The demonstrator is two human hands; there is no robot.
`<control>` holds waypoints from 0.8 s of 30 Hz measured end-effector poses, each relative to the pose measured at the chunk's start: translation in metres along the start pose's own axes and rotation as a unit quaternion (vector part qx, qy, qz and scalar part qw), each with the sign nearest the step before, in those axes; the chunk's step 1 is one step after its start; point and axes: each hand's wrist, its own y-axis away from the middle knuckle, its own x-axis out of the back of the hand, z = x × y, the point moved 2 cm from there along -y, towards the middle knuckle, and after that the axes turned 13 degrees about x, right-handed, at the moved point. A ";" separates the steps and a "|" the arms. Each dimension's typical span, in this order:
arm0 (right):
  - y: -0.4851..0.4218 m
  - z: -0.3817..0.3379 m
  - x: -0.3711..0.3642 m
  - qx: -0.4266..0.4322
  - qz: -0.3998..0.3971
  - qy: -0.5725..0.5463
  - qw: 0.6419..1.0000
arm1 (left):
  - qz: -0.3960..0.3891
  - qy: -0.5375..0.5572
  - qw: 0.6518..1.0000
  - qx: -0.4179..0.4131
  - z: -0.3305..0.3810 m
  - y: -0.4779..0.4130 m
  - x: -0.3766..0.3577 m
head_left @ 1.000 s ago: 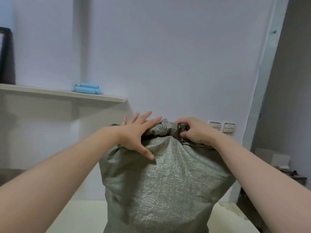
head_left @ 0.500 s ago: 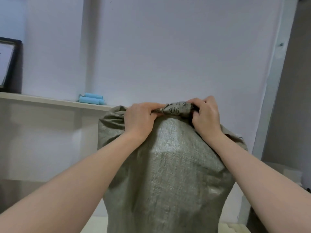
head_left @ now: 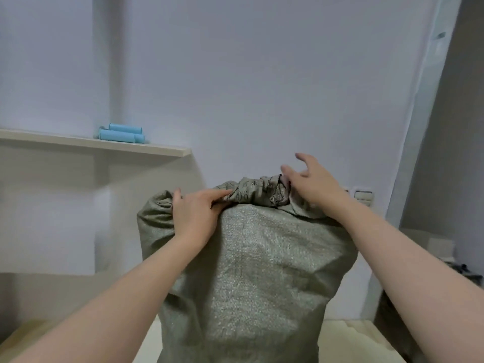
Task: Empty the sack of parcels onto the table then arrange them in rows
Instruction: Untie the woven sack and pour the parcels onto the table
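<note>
— Both hands are at the top of the sack (head_left: pixel 262 271): the left hand (head_left: pixel 193 218) is clamped on the woven cloth just under the rolled mouth (head_left: pixel 251 191), thumb and fingers pinching a fold, while the right hand (head_left: pixel 313 186) hovers at the far end of that roll with fingers spread, gripping nothing.

— And the sack itself?

— Upright on the pale table (head_left: pixel 361 334), right in front of the person, reaching up to the hands. It looks full (the sides bulge and the front is stretched smooth), so I'd judge it heavy and awkward to tip.

— Will the cloth give trouble?

— Probably. It's a shiny grey-green plastic weave, limp and likely slick, so a flat palm would slide. The bunched roll at the mouth is the sure place to hold while undoing it; for tipping, I'd take the bottom corners, though they're out of view.

— Any parcels out?

— None visible. Emptying hasn't begun. Only the shelf (head_left: pixel 91 144) with its blue tubes (head_left: pixel 121 132) sits behind, well apart.
</note>
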 end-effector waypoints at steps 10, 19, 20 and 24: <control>0.022 -0.003 0.008 -0.061 0.112 0.074 0.989 | 0.072 0.015 0.997 -0.031 0.039 0.026 0.009; 0.041 -0.017 -0.030 0.000 -0.121 0.117 0.986 | 0.039 0.027 0.999 0.002 0.043 0.035 0.016; 0.042 -0.018 -0.029 -0.002 -0.139 0.154 0.978 | 0.030 0.052 0.998 0.022 0.043 0.035 0.017; 0.049 -0.024 -0.043 0.011 -0.153 0.252 0.956 | -0.031 0.059 0.997 0.041 0.035 0.026 0.017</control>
